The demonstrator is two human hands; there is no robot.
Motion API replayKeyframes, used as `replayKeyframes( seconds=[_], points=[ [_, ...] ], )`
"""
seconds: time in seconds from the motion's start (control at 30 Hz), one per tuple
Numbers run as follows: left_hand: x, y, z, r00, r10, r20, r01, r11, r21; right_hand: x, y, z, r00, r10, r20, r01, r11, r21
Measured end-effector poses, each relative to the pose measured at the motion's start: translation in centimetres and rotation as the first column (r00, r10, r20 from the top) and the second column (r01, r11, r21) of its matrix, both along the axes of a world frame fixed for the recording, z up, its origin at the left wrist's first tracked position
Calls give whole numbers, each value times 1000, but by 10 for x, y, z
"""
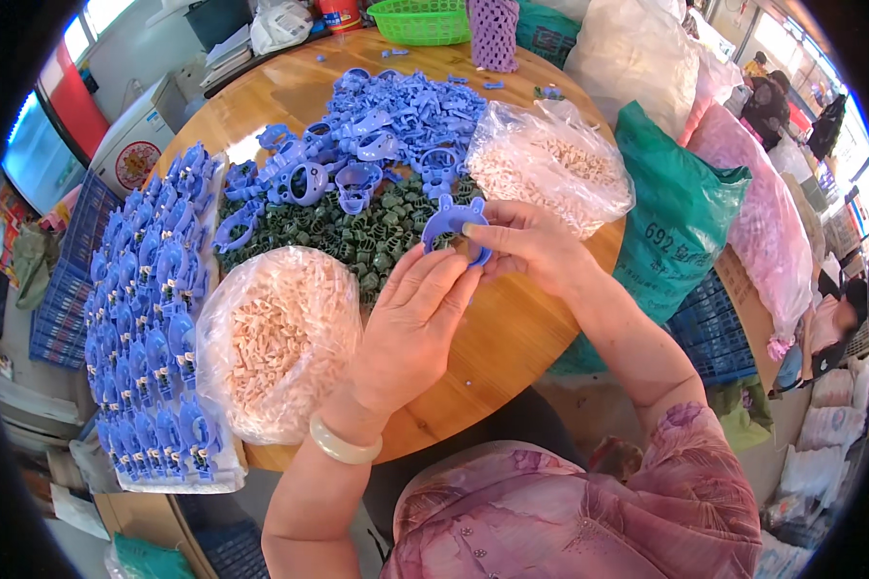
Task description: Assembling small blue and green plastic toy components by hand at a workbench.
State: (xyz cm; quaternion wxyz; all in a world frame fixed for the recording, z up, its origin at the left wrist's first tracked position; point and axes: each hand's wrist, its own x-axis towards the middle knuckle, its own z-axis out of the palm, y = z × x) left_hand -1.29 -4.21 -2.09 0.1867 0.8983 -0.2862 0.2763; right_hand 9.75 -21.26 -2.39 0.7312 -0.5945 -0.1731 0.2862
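Over the round table, both my hands meet at a blue plastic ring-shaped part with two small ears. My right hand pinches its right side, thumb on the front face. The fingers of my left hand are closed against its lower edge; any small piece between the fingertips is hidden. Just beyond lies a heap of dark green plastic pieces. Similar blue parts are piled behind it. A clear bag of small cream pieces sits left of my left hand, and another such bag lies beyond my right hand.
A board crowded with rows of blue pieces stands along the left edge of the wooden table. A green basket and a purple woven holder are at the far edge. Large sacks, one green, crowd the right side.
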Motion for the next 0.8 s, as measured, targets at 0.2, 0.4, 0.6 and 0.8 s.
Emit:
replayKeyframes(
  seconds=[0.2, 0.4, 0.6, 0.8],
  points=[
    [2, -2, -10, 999, -24, 21, 24, 999, 29, 1, -1, -4, 1000, 19, -12, -19, 999, -30],
    [-2, -2, -10, 998, 5, -60, -26, 938, -347, 6, -6, -11, 958, 133, 255, -50, 950, -308],
    [0, 7, -19, 854, -236, -464, -299, 507, -808, -2, -7, 3, 854, 107, 509, 213, 822, -529],
    [8, 5, -30, 730, -474, -493, -461, 190, -867, 5, -8, -1, 879, 191, 437, 141, 771, -620]
  ],
)
